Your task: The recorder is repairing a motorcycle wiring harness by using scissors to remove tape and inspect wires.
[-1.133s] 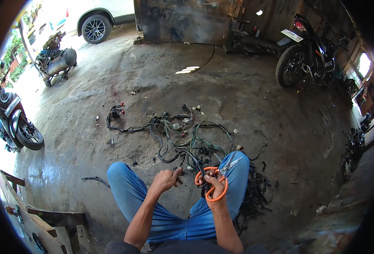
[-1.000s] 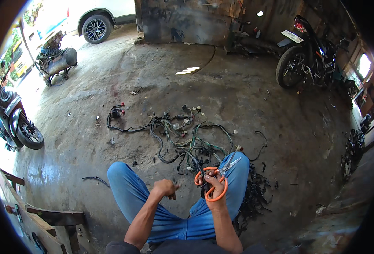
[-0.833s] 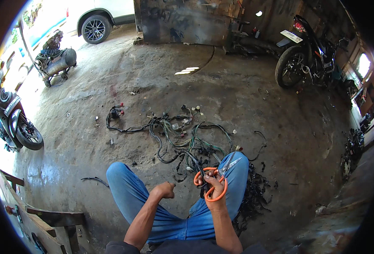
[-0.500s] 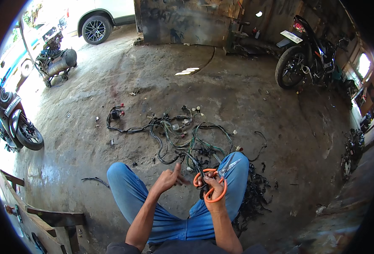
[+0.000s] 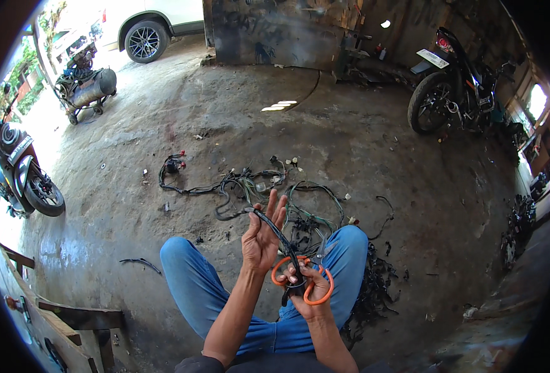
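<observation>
My left hand (image 5: 261, 242) is raised palm up with fingers spread, and a black wire bundle (image 5: 275, 230) lies across its fingers. My right hand (image 5: 305, 289) grips that bundle together with orange-handled scissors (image 5: 329, 285), whose blades point upward beside my right knee. The rest of a tangled wiring harness (image 5: 312, 188), with white, red and black connectors, lies on the concrete floor in front of my bent jeans-clad legs (image 5: 188, 273). Black scraps (image 5: 377, 292) are piled beside my right leg.
A motorcycle (image 5: 443, 99) stands back right, another (image 5: 32, 180) at left. An air compressor (image 5: 87, 92) and a white car (image 5: 163, 18) are at back left. A wooden frame (image 5: 76, 314) is near my left. A metal partition (image 5: 269, 34) stands behind.
My left hand has risen forward and opened under the bundle, which now stretches up to it. My right hand and the scissors have shifted slightly down, with the blades more upright.
</observation>
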Motion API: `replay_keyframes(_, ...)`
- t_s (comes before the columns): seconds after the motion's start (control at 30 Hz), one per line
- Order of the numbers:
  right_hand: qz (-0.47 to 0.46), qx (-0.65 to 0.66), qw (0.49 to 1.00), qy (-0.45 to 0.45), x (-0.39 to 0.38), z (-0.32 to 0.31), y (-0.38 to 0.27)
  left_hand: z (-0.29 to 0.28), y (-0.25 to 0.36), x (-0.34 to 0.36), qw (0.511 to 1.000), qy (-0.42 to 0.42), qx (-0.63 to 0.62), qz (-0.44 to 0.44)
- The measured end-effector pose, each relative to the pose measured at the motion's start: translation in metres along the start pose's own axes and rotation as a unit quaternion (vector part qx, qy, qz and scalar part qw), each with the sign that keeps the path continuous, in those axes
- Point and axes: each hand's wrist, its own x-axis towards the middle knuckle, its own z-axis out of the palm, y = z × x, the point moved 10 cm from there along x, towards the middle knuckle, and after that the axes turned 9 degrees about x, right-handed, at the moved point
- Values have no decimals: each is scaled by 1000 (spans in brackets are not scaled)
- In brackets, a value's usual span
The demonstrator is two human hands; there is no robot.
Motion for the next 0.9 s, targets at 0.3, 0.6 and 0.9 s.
replay_keyframes(0.3,-258,-507,823,8,-19,27,-38,5,41,-2,962,57,240,116)
replay_keyframes(0.6,-2,-818,574,26,-52,36,-21,10,52,0,960,123,192,160)
replay_keyframes(0.9,22,-834,550,38,-51,36,-16,4,48,2,979,94,124,135)
